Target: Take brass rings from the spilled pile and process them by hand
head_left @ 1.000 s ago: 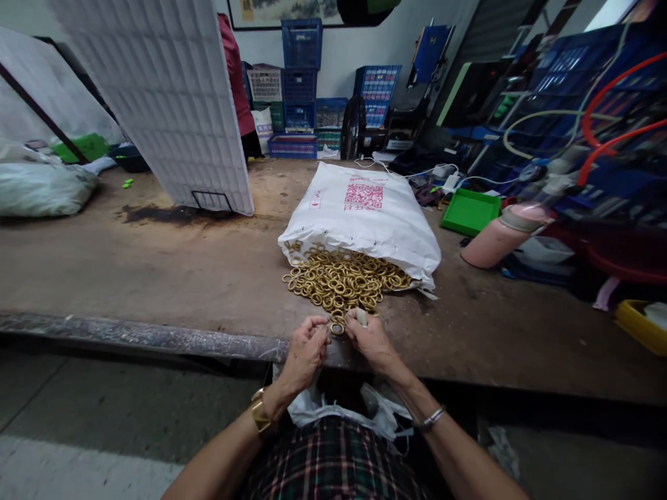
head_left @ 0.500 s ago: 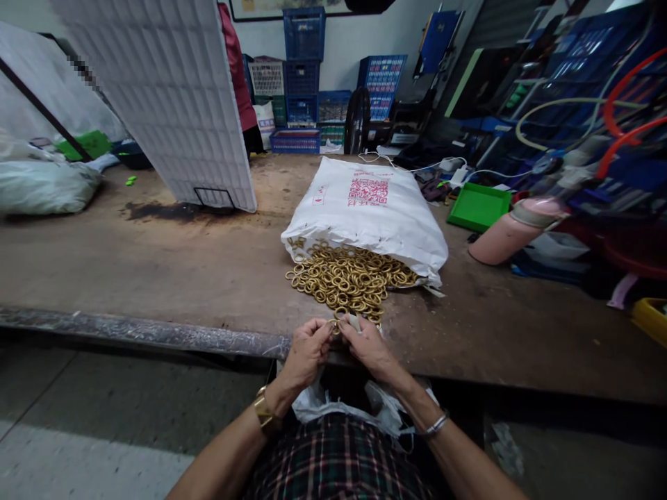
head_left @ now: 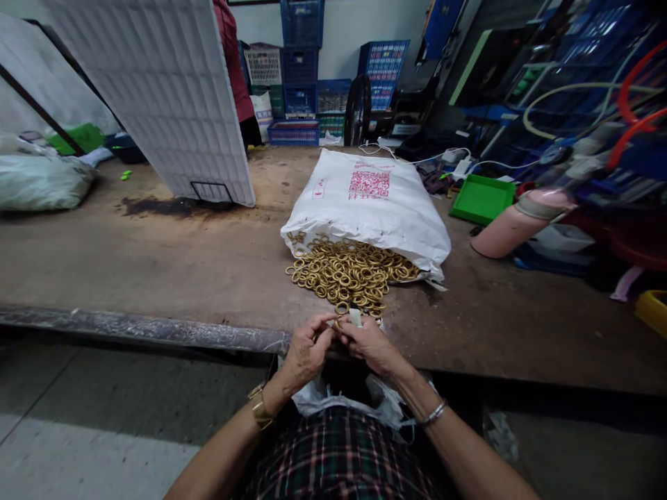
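Observation:
At the table's front edge, my left hand [head_left: 308,347] is closed, with a bit of gold-coloured metal showing between its curled fingers. My right hand [head_left: 369,342] pinches a gold-coloured ring [head_left: 338,324] between thumb and fingers, close to the left fingertips. A pale flat piece [head_left: 356,317] sticks up at the right hand's fingers; whether it is held or worn I cannot tell. Just beyond both hands lies a heap of gold-coloured rings [head_left: 347,269], spilling from the mouth of a white woven sack [head_left: 365,194] with red print.
A tall white ribbed panel [head_left: 156,97] stands on the table [head_left: 156,271] at left, partly hiding a person in a red top [head_left: 237,76]. To the right are a green tray [head_left: 482,199] and a pink bottle-shaped container [head_left: 508,226]. Blue crates [head_left: 301,69] are stacked behind.
The ring between my hands has turned and is now nearer the right fingers. My left fingers have shifted and curled more. The view has tilted down slightly.

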`<state>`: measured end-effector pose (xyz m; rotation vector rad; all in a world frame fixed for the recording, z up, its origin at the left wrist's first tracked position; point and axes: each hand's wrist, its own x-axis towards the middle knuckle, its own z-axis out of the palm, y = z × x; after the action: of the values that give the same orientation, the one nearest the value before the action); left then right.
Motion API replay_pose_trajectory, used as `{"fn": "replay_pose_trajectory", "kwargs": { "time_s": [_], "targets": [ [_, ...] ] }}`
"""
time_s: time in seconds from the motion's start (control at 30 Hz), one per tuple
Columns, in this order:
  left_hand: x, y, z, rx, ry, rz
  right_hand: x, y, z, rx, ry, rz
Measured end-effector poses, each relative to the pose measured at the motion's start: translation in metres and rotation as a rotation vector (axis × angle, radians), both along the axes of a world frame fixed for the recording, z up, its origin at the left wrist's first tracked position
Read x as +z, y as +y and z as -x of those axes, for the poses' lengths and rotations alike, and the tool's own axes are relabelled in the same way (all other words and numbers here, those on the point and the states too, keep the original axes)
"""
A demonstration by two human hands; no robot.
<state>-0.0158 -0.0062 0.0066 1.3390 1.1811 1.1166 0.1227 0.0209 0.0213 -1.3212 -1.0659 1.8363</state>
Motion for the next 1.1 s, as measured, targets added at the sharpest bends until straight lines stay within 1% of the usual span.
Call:
{"fn": "replay_pose_trajectory", "kwargs": {
  "time_s": [0.13,0.27,0.33,0.4,0.47,0.53,0.63,0.7,0.77,0.87,1.0,1.1],
  "targets": [
    [0.001,0.003,0.004,-0.007,0.069,-0.087,-0.003,-0.001,0.0,0.047,-0.034,-0.013],
    [0.002,0.003,0.005,-0.081,0.1,-0.129,-0.005,0.0,-0.001,0.065,-0.046,-0.003],
    [0.003,0.002,0.005,-0.109,0.091,-0.112,-0.003,0.0,-0.001,0.07,-0.039,0.012],
    [0.004,0.002,0.005,-0.129,0.057,-0.059,-0.001,0.001,-0.001,0.071,-0.036,0.031],
    [0.004,0.001,0.005,-0.127,0.034,-0.017,-0.001,0.001,-0.001,0.062,-0.042,0.028],
    [0.004,0.001,0.005,-0.071,0.053,-0.007,-0.004,0.001,-0.001,0.045,-0.061,-0.024],
    [0.003,0.0,0.002,0.03,0.1,-0.01,-0.015,0.001,0.0,0.041,-0.12,-0.166],
    [0.001,-0.001,0.0,0.044,0.097,0.008,-0.022,0.002,0.0,0.051,-0.174,-0.265],
    [0.001,-0.002,-0.001,0.038,0.068,0.044,-0.025,0.003,0.0,0.047,-0.217,-0.332],
    [0.003,-0.003,-0.003,0.028,0.009,0.119,-0.022,0.004,0.0,0.052,-0.251,-0.364],
    [0.012,-0.003,-0.002,-0.055,-0.108,0.273,-0.015,0.002,0.001,0.055,-0.268,-0.365],
    [0.016,-0.004,-0.002,-0.111,-0.23,0.371,-0.015,0.003,0.002,0.049,-0.279,-0.374]
  ]
}}
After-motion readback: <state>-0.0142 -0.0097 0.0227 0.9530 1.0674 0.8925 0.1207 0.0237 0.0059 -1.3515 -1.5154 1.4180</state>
